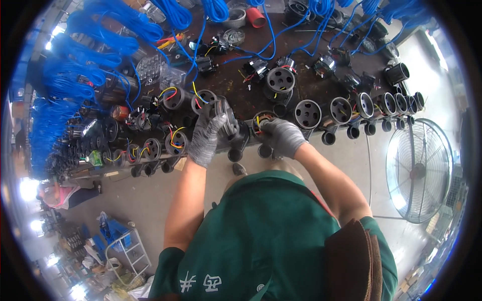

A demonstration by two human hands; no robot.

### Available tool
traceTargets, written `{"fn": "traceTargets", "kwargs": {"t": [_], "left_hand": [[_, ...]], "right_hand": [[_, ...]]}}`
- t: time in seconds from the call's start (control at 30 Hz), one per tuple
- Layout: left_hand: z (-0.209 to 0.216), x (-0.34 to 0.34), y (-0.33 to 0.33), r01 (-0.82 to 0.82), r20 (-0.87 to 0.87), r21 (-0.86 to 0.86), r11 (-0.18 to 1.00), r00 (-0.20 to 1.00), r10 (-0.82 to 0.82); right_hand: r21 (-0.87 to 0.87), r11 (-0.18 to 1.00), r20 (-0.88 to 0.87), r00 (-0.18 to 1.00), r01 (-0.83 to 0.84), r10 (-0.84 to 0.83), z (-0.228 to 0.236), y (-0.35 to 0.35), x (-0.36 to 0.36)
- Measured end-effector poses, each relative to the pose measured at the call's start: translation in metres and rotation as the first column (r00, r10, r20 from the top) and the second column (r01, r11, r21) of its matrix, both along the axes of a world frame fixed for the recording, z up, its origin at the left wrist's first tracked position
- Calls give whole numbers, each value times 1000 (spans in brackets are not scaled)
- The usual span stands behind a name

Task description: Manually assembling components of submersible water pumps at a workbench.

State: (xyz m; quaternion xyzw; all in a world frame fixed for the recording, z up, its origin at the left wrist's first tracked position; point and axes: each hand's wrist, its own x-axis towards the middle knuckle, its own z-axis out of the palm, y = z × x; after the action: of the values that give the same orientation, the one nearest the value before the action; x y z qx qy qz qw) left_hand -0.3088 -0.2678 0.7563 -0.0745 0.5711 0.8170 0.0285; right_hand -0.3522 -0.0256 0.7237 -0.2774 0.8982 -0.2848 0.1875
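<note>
My left hand (205, 139), in a grey glove, is closed round a dark, round, ribbed cover (227, 120) tilted on its side above the bench's near edge. My right hand (285, 137), gloved alike, reaches to a black round housing (260, 119) with yellow and red wires inside. Its fingers are bent together at the housing's rim; whatever they pinch is hidden. Just left of the cover stands another housing (203, 99) with coloured wires rising from it. To the right sits a housing closed by a slotted round cover (307, 114).
Black housings line the near edge of the dark bench (236, 83), their short pipes jutting out. Small motors (257, 69) lie farther back. Blue cable coils (173, 14) hang overhead. A large floor fan (419, 170) stands right; a metal step ladder (131, 251) is behind at left.
</note>
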Motion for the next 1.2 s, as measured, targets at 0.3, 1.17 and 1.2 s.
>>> {"fn": "traceTargets", "kwargs": {"t": [0.3,1.17,1.2], "left_hand": [[-21,-7,11,44,315,510,859,920,-234],[-18,-29,28,231,150,386,893,939,-308],[-12,-28,30,304,100,289,908,934,-344]], "right_hand": [[-421,764,578,794,488,-189,-16,27,-15],[-367,916,416,909,164,4,-3,15,-46],[-366,916,416,909,165,2,-4,16,-46]]}}
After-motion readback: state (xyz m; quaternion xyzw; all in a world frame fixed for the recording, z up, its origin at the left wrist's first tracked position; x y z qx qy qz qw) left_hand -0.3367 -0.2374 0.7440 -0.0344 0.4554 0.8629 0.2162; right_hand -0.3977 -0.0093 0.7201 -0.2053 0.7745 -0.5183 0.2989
